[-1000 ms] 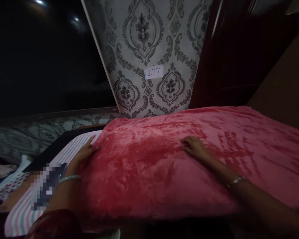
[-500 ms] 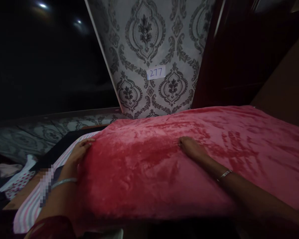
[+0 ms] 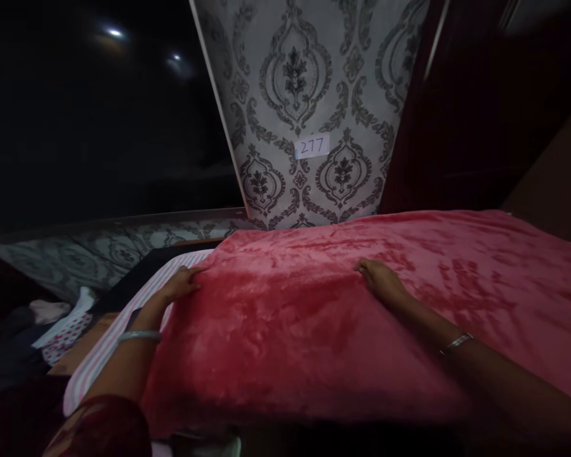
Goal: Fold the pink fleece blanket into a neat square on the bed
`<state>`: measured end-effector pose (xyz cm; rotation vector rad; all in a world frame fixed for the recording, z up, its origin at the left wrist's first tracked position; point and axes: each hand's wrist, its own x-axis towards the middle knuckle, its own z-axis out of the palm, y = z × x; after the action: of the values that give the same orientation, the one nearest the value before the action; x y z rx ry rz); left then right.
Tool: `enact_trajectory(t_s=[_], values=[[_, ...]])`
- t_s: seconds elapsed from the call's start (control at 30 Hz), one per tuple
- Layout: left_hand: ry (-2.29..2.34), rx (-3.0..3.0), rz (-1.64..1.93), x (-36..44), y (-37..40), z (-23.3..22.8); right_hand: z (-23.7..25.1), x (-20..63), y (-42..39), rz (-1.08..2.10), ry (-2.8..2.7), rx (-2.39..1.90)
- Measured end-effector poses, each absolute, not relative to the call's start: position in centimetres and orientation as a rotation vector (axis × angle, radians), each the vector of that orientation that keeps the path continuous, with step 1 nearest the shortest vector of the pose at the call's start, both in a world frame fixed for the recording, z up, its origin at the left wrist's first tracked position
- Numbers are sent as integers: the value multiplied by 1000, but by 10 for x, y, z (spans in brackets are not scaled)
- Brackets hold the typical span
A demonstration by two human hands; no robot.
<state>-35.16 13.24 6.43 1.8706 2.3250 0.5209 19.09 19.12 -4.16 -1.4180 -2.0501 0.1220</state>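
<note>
A plush red blanket lies spread over a bed, filling the middle and right of the view. My left hand rests at the blanket's left edge with its fingers on the fabric; whether it pinches the edge is unclear. My right hand lies flat on top of the blanket near its middle, fingers together, palm down. Both wrists wear thin bangles.
A pink and white striped sheet shows under the blanket at the left. Loose clothes lie at the far left. A patterned grey wall panel with a paper label "277" stands behind the bed, dark furniture to its right.
The view has shifted a little, so the wall panel sits further right. Both hands stay on the blanket in about the same places; my left hand reaches slightly further forward along the edge.
</note>
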Motion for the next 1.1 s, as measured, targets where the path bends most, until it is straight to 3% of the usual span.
enact_trajectory(t_s=[0.23, 0.47, 0.63, 1.1], values=[[2391, 1921, 481, -352, 133, 57, -46, 193, 197, 134, -1923, -1580], [2392, 1902, 684, -363, 124, 62, -30, 210, 177, 22, -2290, -1214], [2305, 1959, 681, -360, 117, 77, -19, 220, 164, -117, -2417, -1167], [2341, 2015, 989, -341, 45, 131, -23, 243, 133, -45, -2258, -1107]])
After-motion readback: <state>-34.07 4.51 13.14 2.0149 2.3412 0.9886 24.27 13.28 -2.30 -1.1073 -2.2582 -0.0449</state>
